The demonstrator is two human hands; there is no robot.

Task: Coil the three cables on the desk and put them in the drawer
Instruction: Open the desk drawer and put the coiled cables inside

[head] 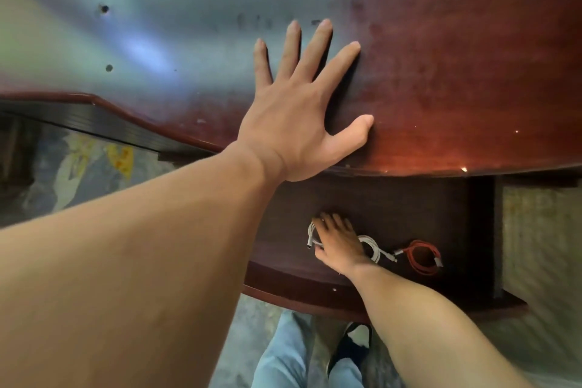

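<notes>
My left hand (296,110) lies flat on the reddish-brown desk top (456,72), fingers spread, holding nothing. Below the desk edge the dark drawer (409,208) stands pulled out. Inside it lies a coiled red cable (423,257) at the right. A coiled white cable (373,247) sits to its left. Another white cable (312,238) shows at the left of my right hand (338,244), which rests palm down on it, partly covering both white coils. Whether the fingers grip the cable cannot be made out.
The drawer's curved front (299,283) juts toward me above my legs and a dark shoe (349,346) on the floor. A lower desk section (104,123) steps down at the left. Pale patterned flooring (538,230) shows right of the drawer.
</notes>
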